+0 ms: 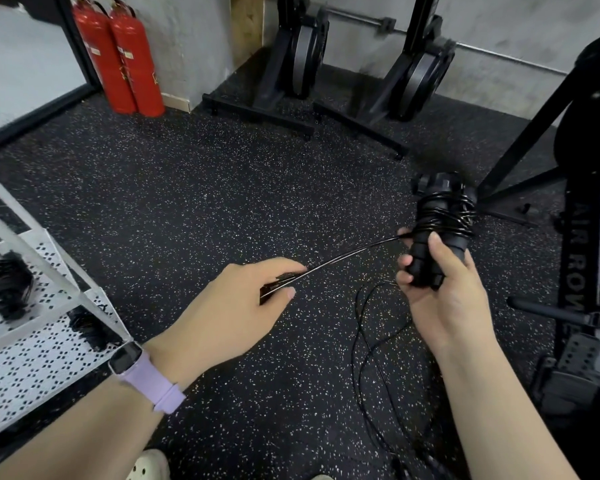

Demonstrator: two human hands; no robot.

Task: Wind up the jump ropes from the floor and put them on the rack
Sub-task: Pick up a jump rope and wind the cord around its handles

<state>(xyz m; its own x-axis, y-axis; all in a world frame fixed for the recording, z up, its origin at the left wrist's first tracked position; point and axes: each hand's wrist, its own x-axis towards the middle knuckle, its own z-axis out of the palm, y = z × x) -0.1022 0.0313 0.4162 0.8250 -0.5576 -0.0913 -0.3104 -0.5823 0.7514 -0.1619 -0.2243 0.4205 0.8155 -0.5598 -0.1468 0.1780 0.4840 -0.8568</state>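
The right hand (440, 289) sits at about 3 o'clock in the view, its fingers (405, 263) and thumb curled round the lower end of two black handles (437, 233) held together and tilted a little off upright. Black cord is wound in several turns round the upper half of the handles, just above the thumb. From those turns a taut stretch of rope (343, 256) runs down toward 9 o'clock into the left hand (236, 303), which pinches it between thumb and forefinger, the other fingers curled beside them. The hands are near each other but apart, joined only by the cord.

The slack part of the rope (364, 344) lies in loose loops on the floor (187, 188), below the right hand toward 5 o'clock, running under the right forearm to the bottom edge.

The left wrist wears a watch (142, 374) with a lilac strap. At 8 o'clock stands the white rack (45, 358) with perforated shelves; a dark wound bundle (4, 282) rests on its upper shelf and another dark bundle (90, 329) on the lower one, both blurred.

At 11 o'clock two red extinguishers (122, 60) stand against the wall. At 12 to 1 o'clock two black machines (302, 64) stand upright by the wall, and another black machine (575, 271) fills the 3 o'clock edge. A pale shoe (149, 467) shows at 6 o'clock.
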